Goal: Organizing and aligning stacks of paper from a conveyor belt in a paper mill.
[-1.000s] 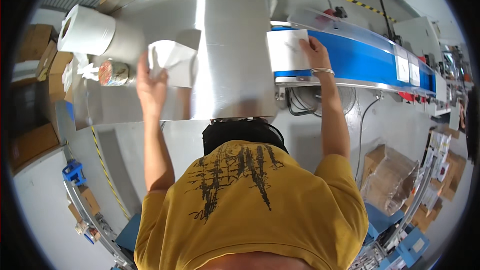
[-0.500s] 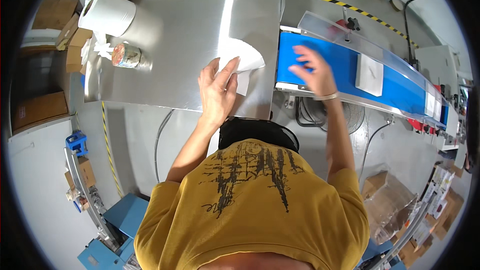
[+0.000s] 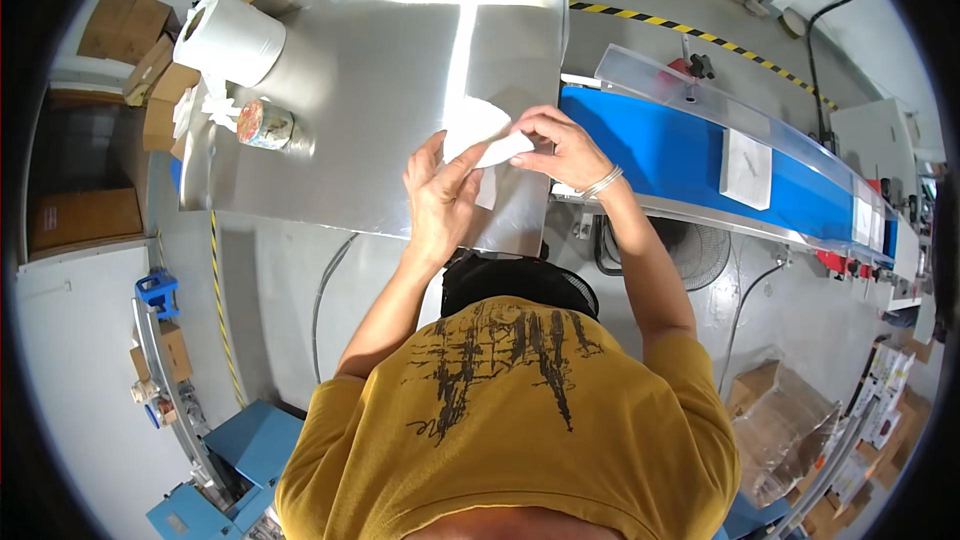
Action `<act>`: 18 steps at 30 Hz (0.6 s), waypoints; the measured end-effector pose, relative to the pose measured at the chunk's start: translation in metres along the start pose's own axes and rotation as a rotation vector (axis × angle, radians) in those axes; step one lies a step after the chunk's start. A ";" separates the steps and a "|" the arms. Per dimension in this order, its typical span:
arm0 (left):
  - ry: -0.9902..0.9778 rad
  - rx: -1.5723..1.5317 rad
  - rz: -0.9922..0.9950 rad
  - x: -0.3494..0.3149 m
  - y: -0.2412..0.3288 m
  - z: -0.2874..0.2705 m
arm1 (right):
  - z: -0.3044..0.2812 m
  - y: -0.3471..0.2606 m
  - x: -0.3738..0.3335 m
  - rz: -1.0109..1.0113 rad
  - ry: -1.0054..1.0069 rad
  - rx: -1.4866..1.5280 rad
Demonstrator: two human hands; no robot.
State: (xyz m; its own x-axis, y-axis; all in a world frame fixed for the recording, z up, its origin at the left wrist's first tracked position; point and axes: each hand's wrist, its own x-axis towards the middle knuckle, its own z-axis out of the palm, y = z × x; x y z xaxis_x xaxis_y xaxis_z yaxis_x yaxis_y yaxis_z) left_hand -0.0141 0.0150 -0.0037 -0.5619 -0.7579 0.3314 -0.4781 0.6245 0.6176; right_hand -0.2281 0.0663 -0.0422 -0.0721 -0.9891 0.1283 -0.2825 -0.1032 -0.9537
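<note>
A white paper piece lies at the near right part of the shiny metal table. My left hand presses on its near edge with the fingers spread. At the sheet's right side my right hand pinches it, and there is a bracelet on that wrist. Both hands meet over the table's near right corner, next to the blue conveyor belt.
A white flat packet rides on the belt, with more white packets farther right. A big white paper roll and a small tape roll stand at the table's left end. Cardboard boxes are stacked at the left.
My right hand left the belt, where it had set a white packet, and came to the white sheet. My left hand carried that sheet from the table's left toward the near right corner.
</note>
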 end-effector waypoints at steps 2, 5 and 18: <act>0.004 -0.056 -0.072 0.003 0.004 -0.002 | -0.006 0.003 -0.006 -0.100 0.042 -0.125; -0.025 -0.068 -0.114 0.003 -0.005 -0.002 | -0.021 0.022 -0.029 0.177 0.075 0.235; 0.095 0.071 0.060 0.010 -0.008 -0.001 | -0.100 0.033 -0.079 0.192 0.761 -0.896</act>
State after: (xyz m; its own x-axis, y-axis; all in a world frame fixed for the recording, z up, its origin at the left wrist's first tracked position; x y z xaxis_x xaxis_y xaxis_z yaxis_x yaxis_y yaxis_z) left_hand -0.0151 0.0018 -0.0048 -0.5264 -0.7312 0.4340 -0.4942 0.6784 0.5436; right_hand -0.3278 0.1517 -0.0566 -0.6494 -0.6331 0.4212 -0.7513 0.4487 -0.4840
